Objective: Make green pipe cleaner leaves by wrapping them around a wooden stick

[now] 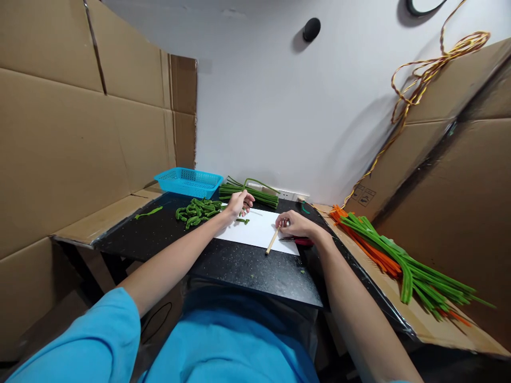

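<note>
My left hand, its fingers curled closed, holds a green pipe cleaner that rises from the grip and bends off to the right. In my right hand the closed fingers grip the upper end of a thin wooden stick, which slants toward me over a white sheet. A small coiled green piece rests on the sheet between my hands. Partly hidden under my right hand is a red-handled tool. Left of my left hand lies a pile of coiled green pipe cleaners.
A bundle of straight dark green pipe cleaners lies at the back, beside a blue basket. Bright green and orange pipe cleaners lie on cardboard at right. Cardboard walls flank the black table; a power strip sits behind.
</note>
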A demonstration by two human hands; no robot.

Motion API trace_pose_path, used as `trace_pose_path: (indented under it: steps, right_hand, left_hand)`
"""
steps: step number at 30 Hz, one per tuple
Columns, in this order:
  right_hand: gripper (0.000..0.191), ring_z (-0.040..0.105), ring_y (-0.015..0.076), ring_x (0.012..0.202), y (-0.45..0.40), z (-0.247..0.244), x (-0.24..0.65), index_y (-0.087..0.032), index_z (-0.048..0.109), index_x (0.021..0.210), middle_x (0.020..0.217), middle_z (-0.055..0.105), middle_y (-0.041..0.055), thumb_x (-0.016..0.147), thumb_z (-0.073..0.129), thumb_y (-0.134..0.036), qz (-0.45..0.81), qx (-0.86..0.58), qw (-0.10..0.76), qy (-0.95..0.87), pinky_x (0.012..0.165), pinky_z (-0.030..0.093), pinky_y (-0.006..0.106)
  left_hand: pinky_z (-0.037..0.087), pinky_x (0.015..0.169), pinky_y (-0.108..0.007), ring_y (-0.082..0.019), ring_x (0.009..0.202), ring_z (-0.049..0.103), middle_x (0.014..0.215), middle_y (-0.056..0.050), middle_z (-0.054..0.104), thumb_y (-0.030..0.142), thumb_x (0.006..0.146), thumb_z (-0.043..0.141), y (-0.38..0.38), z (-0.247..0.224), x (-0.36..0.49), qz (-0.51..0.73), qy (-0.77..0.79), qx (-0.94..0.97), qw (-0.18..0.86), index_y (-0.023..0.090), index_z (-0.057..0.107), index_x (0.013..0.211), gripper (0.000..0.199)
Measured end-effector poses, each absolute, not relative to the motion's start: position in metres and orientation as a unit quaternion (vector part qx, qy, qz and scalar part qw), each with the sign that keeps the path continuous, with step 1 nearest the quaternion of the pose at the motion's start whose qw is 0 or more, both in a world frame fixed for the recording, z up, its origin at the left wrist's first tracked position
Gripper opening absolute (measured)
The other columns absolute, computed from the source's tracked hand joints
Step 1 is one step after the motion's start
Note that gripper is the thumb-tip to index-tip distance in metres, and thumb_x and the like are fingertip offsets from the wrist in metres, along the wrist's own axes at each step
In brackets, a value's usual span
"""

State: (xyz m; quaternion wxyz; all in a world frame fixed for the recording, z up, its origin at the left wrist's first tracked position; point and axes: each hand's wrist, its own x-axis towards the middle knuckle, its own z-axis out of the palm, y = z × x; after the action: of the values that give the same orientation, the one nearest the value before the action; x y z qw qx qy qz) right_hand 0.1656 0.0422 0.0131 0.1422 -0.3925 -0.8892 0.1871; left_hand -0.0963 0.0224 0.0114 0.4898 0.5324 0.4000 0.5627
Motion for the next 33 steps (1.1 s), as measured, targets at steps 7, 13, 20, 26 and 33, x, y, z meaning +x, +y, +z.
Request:
trace_pose_path:
  steps: [7, 13, 20, 26, 33]
  right_hand:
    - [0.010, 0.058, 0.0152, 0.065, 0.045, 0.008, 0.162, -0.017, 0.075, 0.076, 0.070, 0.069, 0.0011, 0.070, 0.073, -0.024, 0.228, -0.381, 0.156, -0.882, 0.060, 0.042, 0.024]
    - [0.020, 0.056, 0.0145, 0.067, 0.045, 0.008, 0.163, -0.015, 0.069, 0.081, 0.074, 0.067, 0.0019, 0.079, 0.066, -0.035, 0.232, -0.392, 0.241, -0.857, 0.061, 0.041, 0.024]
    - [0.035, 0.054, 0.0129, 0.051, 0.049, 0.015, 0.162, -0.021, 0.056, 0.086, 0.060, 0.062, -0.0029, 0.084, 0.064, -0.055, 0.307, -0.354, 0.458, -0.755, 0.051, 0.042, 0.024]
    - [0.044, 0.063, 0.0159, 0.051, 0.046, 0.026, 0.161, -0.023, 0.057, 0.088, 0.063, 0.064, -0.0033, 0.072, 0.078, -0.058, 0.353, -0.332, 0.607, -0.630, 0.043, 0.050, 0.026]
    - [0.045, 0.073, 0.0204, 0.062, 0.039, 0.029, 0.157, -0.018, 0.065, 0.085, 0.073, 0.074, 0.0050, 0.065, 0.090, -0.051, 0.372, -0.336, 0.643, -0.579, 0.051, 0.062, 0.030]
  left_hand:
    - [0.033, 0.041, -0.022, -0.012, 0.051, 0.054, 0.073, -0.006, 0.060, 0.053, 0.103, 0.043, 0.024, 0.009, -0.097, 0.545, 0.392, 0.541, 0.506, 0.014, 0.063, 0.081, 0.049]
    - [0.034, 0.040, -0.021, -0.011, 0.049, 0.054, 0.071, -0.005, 0.060, 0.056, 0.102, 0.045, 0.023, 0.010, -0.097, 0.554, 0.393, 0.530, 0.508, 0.014, 0.061, 0.081, 0.050]
    - [0.034, 0.038, -0.020, -0.010, 0.047, 0.053, 0.069, -0.004, 0.059, 0.054, 0.104, 0.042, 0.026, 0.008, -0.097, 0.556, 0.403, 0.523, 0.504, 0.014, 0.059, 0.081, 0.049]
    - [0.034, 0.038, -0.018, -0.008, 0.046, 0.051, 0.070, -0.001, 0.058, 0.033, 0.103, 0.051, 0.023, 0.004, -0.095, 0.492, 0.401, 0.602, 0.484, 0.013, 0.064, 0.089, 0.028]
    - [0.037, 0.039, -0.018, -0.009, 0.052, 0.057, 0.075, -0.004, 0.062, 0.033, 0.096, 0.063, 0.022, 0.007, -0.091, 0.462, 0.350, 0.669, 0.466, 0.012, 0.068, 0.088, 0.024]
